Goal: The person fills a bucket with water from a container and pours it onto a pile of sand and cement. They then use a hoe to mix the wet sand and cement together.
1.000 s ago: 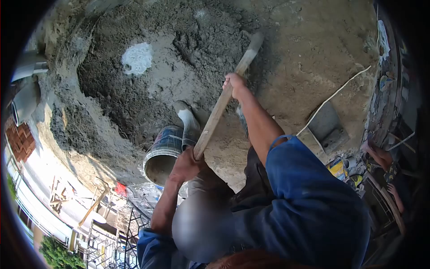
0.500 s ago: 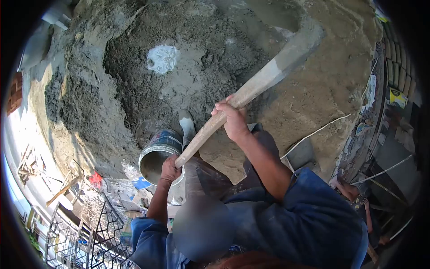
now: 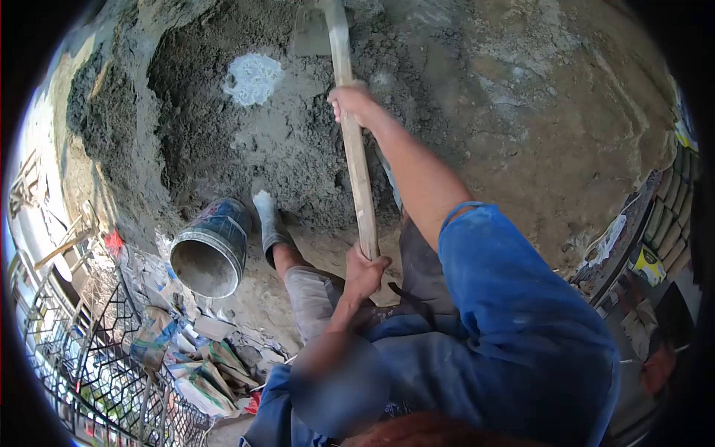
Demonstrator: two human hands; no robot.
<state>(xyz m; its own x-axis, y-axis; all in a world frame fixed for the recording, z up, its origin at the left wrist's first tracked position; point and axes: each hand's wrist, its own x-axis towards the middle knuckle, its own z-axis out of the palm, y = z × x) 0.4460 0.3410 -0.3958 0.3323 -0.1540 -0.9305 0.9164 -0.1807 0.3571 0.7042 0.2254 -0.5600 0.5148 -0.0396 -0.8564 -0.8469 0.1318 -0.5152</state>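
My right hand (image 3: 351, 102) is wrapped round the upper part of a hoe's wooden handle (image 3: 358, 179). Lower down, close to my body, my left hand (image 3: 363, 274) grips the butt end of the same handle. At the far end, the flat hoe blade (image 3: 311, 36) overlaps the wet grey mortar heap (image 3: 298, 160), partly blurred near the top of the view. A white powdery patch (image 3: 254, 78) lies on the mortar, left of the handle.
A dark bucket (image 3: 227, 223) lies tilted beside my booted foot (image 3: 267, 220), its mouth facing me. Torn sacks (image 3: 205, 380) and a black metal grille (image 3: 97, 335) are at the lower left. Stacked tiles (image 3: 674, 208) stand at the right edge.
The hoe has swung from the upper right to nearly upright in view, its blade now over the mortar. Both hands moved with it, the left away from the bucket.
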